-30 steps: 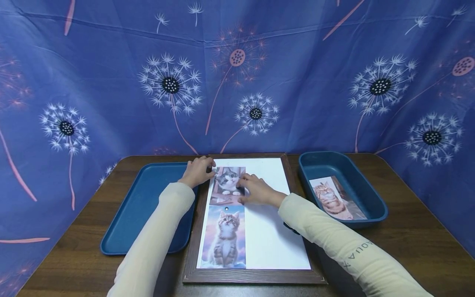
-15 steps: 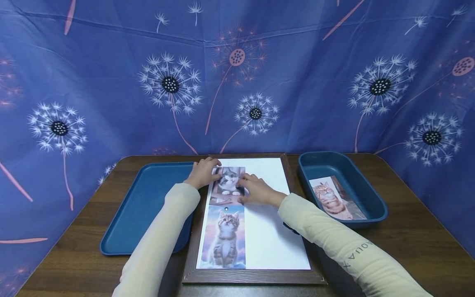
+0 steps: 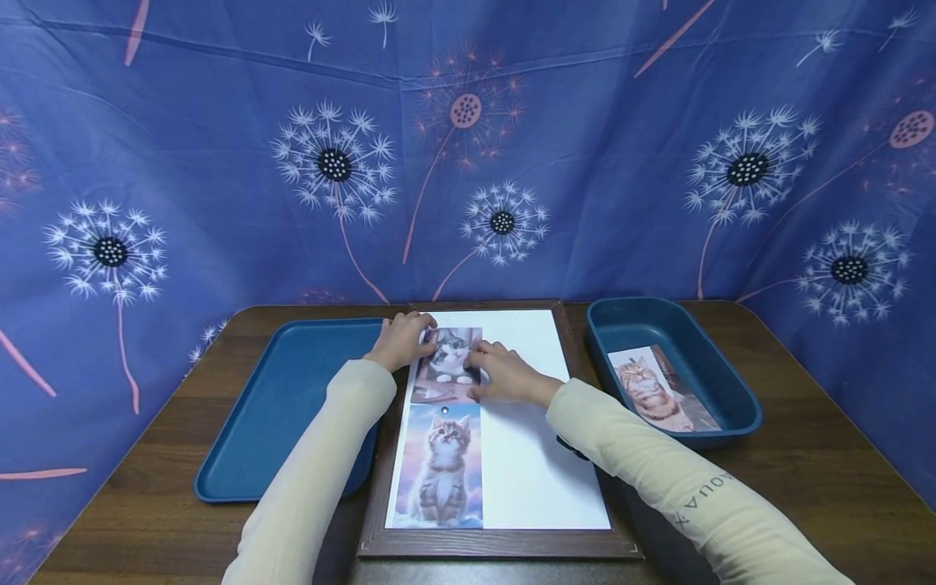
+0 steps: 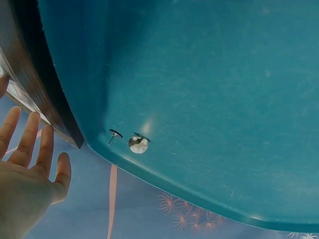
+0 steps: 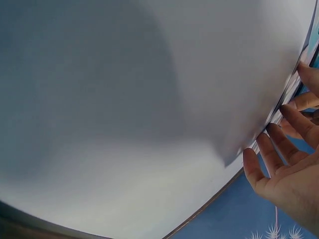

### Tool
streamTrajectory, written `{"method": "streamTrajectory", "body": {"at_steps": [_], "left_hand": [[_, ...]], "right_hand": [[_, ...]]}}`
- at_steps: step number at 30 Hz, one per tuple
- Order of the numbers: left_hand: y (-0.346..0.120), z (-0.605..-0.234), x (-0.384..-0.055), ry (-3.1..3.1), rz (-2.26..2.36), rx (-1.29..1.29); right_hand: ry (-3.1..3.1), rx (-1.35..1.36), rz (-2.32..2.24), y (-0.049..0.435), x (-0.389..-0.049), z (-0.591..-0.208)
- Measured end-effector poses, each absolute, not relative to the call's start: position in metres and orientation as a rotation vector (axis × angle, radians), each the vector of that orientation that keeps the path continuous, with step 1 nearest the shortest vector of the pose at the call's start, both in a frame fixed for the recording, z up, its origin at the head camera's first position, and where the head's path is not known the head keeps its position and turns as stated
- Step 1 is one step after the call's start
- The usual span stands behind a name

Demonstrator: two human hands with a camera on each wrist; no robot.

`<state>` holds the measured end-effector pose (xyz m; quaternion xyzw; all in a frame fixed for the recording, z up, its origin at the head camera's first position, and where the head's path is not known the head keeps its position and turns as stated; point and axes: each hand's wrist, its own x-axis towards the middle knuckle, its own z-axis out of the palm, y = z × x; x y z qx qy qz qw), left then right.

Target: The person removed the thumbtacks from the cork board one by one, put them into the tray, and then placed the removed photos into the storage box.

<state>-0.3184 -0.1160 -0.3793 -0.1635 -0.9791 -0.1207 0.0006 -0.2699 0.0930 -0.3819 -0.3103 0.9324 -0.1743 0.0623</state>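
Note:
A photo card of a grey-and-white cat (image 3: 449,370) lies at the upper left of a white board in a brown frame (image 3: 504,546). My left hand (image 3: 398,341) covers the card's top left corner, its thumb and fingers apart. Fingertips of my right hand (image 3: 512,375) rest along the card's right edge. Below lies a striped kitten card (image 3: 442,479) against a cloudy sky, with a shiny round tack (image 3: 444,410) near its top edge. Fairly straight, spread fingers (image 4: 26,149) show in the left wrist view. Whether anything small sits beneath the left fingertips is hidden.
A flat blue tray (image 3: 252,431) stands left of the board. Two metal thumbtacks (image 4: 138,144) lie in its corner. At the right, a deeper blue bin (image 3: 683,345) holds an orange cat card (image 3: 651,394). A blue dandelion-print cloth (image 3: 607,162) hangs behind the wooden table.
My left hand has shifted right, from the frame's edge onto the card's top left corner. The right hand and the cards have stayed in place.

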Motion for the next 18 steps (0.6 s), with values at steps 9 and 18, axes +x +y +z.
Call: {"method": "streamTrajectory", "body": {"at_steps": [9,18], "left_hand": [[-0.116,-0.38,-0.319,-3.075,-0.392,-0.508],[-0.115,-0.378,-0.317,-3.088,-0.418,-0.503]], "right_hand": [[2.813,-0.958,-0.495,0.092,-0.27,-0.378],[2.819,-0.921,-0.465,0.092,-0.267,-0.368]]}}
